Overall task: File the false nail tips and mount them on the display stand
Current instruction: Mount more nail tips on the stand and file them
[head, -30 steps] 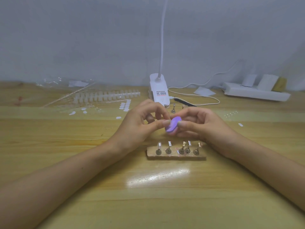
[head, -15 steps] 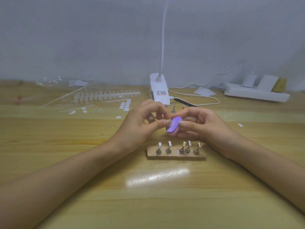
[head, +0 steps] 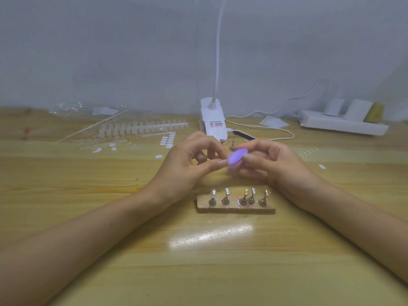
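Note:
My right hand [head: 271, 163] grips a small purple nail file [head: 236, 157] between thumb and fingers. My left hand [head: 189, 164] pinches its thumb and forefinger together right against the file's left edge; a nail tip held there is too small and hidden to make out. Just in front of both hands lies the wooden display stand [head: 236, 207] with several small metal holders; the leftmost holder carries a clear nail tip [head: 213, 193]. The other holders look bare.
A white clip lamp [head: 213, 120] stands behind my hands, its cable running right to a white power strip [head: 342, 124]. At the back left lie strips of clear nail tips [head: 141, 127], loose tips, white adhesive tabs [head: 167, 140] and a plastic bag.
The purple file has shifted slightly up and right against my left fingertips. Both hands stay in the same place above the stand.

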